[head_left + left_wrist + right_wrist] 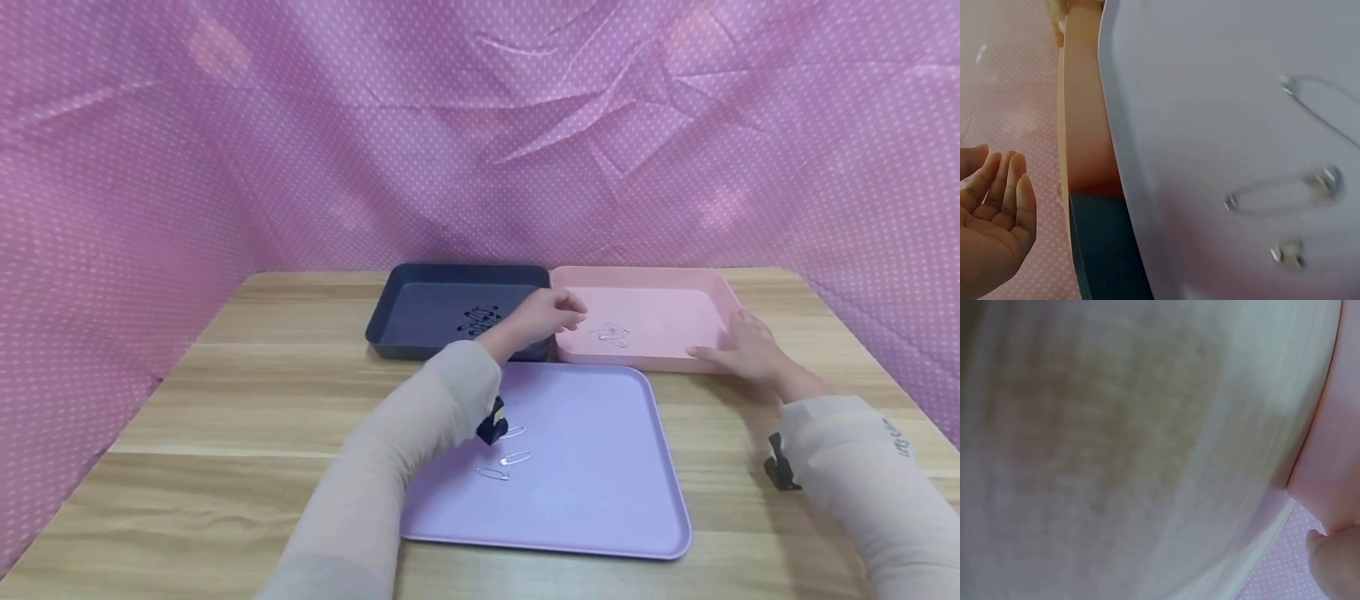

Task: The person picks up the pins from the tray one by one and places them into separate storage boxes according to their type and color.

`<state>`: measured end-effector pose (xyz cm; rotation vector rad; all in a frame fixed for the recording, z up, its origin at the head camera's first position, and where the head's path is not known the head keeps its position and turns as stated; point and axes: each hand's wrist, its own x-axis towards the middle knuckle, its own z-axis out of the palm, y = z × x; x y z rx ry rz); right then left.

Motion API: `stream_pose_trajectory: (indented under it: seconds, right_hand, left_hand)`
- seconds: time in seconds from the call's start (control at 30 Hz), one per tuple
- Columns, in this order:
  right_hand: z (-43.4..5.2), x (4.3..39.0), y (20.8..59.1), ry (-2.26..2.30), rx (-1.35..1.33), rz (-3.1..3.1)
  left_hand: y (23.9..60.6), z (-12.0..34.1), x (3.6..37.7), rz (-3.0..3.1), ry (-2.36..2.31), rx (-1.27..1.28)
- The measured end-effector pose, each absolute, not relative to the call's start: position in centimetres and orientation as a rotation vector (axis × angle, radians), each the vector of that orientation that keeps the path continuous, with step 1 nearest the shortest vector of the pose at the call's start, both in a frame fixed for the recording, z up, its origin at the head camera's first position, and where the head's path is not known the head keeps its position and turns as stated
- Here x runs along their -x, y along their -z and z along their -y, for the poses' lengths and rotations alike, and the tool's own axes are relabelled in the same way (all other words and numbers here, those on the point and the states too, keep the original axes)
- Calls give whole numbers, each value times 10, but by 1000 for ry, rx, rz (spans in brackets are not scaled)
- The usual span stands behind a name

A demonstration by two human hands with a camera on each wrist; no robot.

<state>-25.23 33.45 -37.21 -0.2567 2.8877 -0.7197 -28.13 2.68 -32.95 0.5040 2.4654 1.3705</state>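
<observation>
My left hand (551, 312) hovers over the seam between a dark blue tray (420, 300) and a pink tray (660, 283). In the left wrist view its fingers (1007, 194) are relaxed and hold nothing. My right hand (742, 346) rests with straight fingers on the pink tray's front right rim; one fingertip (1335, 565) shows beside that rim (1329, 456). Black safety pins (480, 319) lie in the dark tray and silver ones (611, 335) in the pink tray. Three silver safety pins (510, 454) lie on the lilac tray (600, 467) in front, also visible up close (1279, 194).
All three trays sit on a wooden table (225, 417) enclosed by pink dotted cloth (480, 125) at the back and sides. The lilac tray's rim (1129, 156) lies against the pink tray wall (1085, 125) and the dark tray (1107, 256).
</observation>
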Motion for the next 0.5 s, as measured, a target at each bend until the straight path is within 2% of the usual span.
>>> stream_pose_trajectory:
  seconds: [0.5]
  right_hand:
    - [-338,255,375,687,269,-2903]
  left_hand:
    - [320,10,256,-2444,-1262,-535]
